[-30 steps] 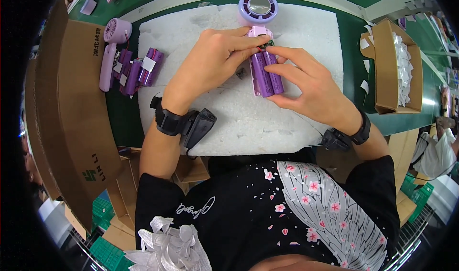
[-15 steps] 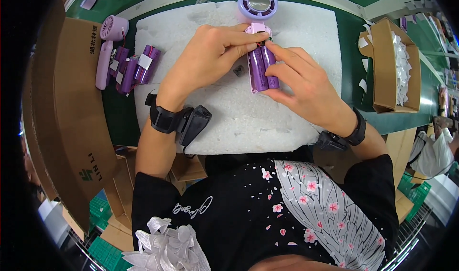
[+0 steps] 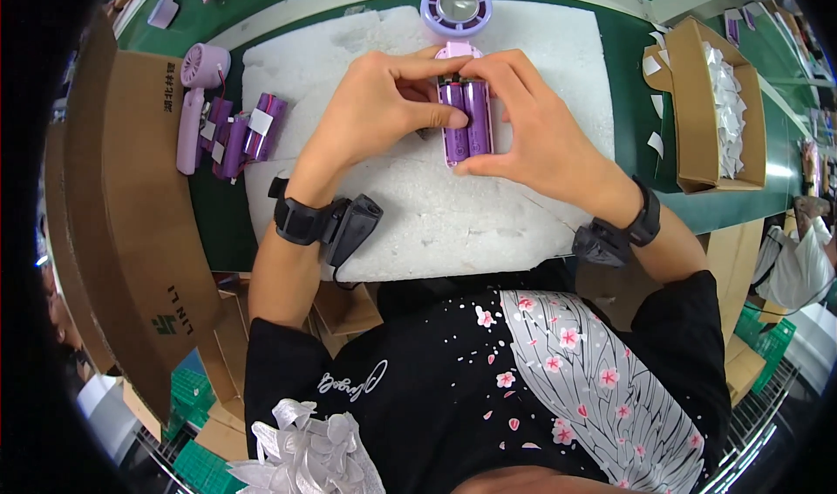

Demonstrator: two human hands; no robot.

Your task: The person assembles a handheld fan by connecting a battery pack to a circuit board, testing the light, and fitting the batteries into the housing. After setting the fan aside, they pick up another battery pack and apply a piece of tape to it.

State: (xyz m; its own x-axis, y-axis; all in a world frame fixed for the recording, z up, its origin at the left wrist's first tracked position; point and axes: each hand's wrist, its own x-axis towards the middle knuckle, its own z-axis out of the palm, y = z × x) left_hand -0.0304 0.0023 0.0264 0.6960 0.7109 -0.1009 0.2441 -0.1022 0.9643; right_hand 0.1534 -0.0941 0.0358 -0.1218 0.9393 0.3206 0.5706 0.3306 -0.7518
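A purple handheld fan lies on the white foam board (image 3: 418, 232), its round head (image 3: 457, 9) pointing away from me. Two purple cylindrical batteries (image 3: 477, 123) sit side by side in its pink, uncovered handle (image 3: 490, 136). My left hand (image 3: 379, 102) holds the handle from the left, with its thumb pressed on the left battery and its fingers near the top. My right hand (image 3: 540, 136) grips the handle from the right, forefinger at the upper end and thumb at the lower end. The wiring at the battery tops is partly hidden by my fingers.
Left of the board lie another fan head (image 3: 206, 65), a lilac handle piece (image 3: 189, 132) and several wired purple batteries (image 3: 234, 141). A tall cardboard box (image 3: 144, 206) stands at the left edge. On the right, an open carton (image 3: 693, 110) holds many white paper pieces (image 3: 725, 115).
Both batteries now lie straight and fully between the handle's walls. My left thumb has moved down onto the left battery, and my right hand has shifted to span the handle's length.
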